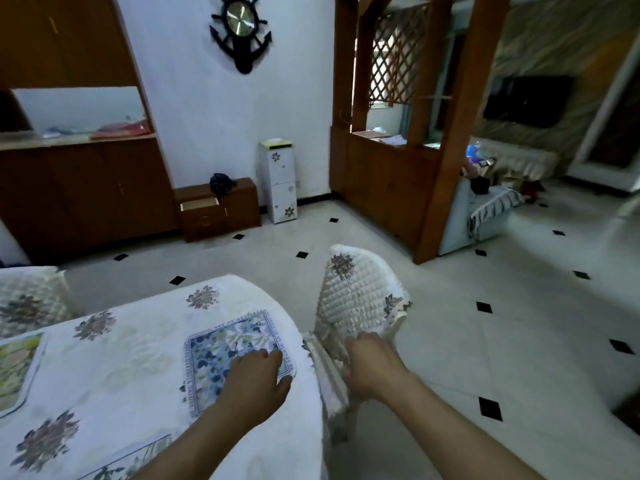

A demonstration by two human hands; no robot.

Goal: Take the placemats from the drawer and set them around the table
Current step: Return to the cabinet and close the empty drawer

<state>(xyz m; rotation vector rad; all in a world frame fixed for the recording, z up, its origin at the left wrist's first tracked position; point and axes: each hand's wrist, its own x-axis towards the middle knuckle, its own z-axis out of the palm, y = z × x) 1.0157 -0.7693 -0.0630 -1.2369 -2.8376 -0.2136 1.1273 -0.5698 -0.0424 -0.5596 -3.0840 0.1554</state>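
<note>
Blue flowery placemat (228, 344) is lying flat near the right-hand edge of the table (304, 431), on top of the white tablecloth (138, 386) with the brownish flower print. Left hand (256, 379) is pressing down on its near right corner, palm down and fingers stretched out fairly straight, so it isn't gripping anything. Right hand (369, 367) is reaching off the table to the chair (356, 299) standing just beside that edge. Its fingers are curling into the quilted white cover at the bottom of the backrest (looks like a proper hold, though the fingertips are hiding in the fabric). The two hands are sitting apart, with the table edge between them.

Two more mats are showing. A greenish placemat (17, 368) is getting cut off by the left edge of the picture, and a third placemat (128, 459) is poking in at the bottom edge beside the left forearm. A second chair (31, 303) in the same quilted cover is standing at the far left side of the table.

Across the tiled floor (450, 341), a low wooden cabinet (239, 206) is sitting against the white wall with its top drawer (200, 203) hanging open. An anchor-shaped clock (240, 29) is hanging on the wall above.
</note>
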